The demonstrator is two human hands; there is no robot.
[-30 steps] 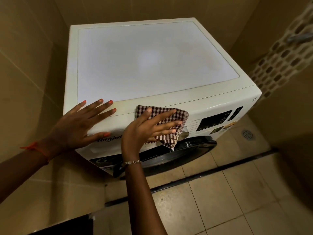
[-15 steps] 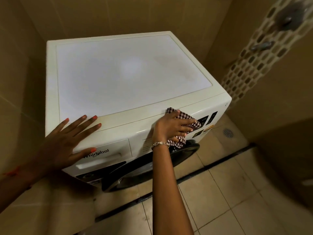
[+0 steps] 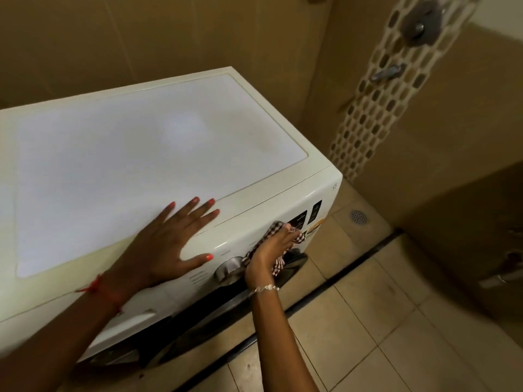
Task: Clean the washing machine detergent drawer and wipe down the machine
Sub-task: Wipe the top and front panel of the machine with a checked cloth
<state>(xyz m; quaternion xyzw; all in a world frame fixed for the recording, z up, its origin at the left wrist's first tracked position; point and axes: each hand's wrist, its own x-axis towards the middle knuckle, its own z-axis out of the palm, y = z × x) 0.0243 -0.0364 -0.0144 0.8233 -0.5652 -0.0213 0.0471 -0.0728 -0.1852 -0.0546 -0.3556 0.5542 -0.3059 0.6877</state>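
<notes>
A white front-loading washing machine (image 3: 158, 154) fills the left and middle of the head view. My left hand (image 3: 172, 241) lies flat, fingers spread, on the front edge of its top. My right hand (image 3: 271, 247) is closed on a brown-and-white checked cloth (image 3: 278, 263), pressing it against the control panel just right of the silver dial (image 3: 227, 270). The dark display (image 3: 300, 220) shows beyond the cloth. The detergent drawer front (image 3: 133, 319) sits shut at the panel's left, mostly hidden by my left forearm. The dark door (image 3: 198, 329) curves below.
Tan tiled walls close in behind and to the right of the machine. A perforated white strip (image 3: 376, 103) with a metal tap runs down the right wall. Beige floor tiles, a round drain (image 3: 358, 217) and a dark floor channel (image 3: 353, 267) lie to the right.
My right hand has slid the cloth rightwards along the control panel, past the dial toward the display. My left hand has shifted right along the top edge. The view has swung right.
</notes>
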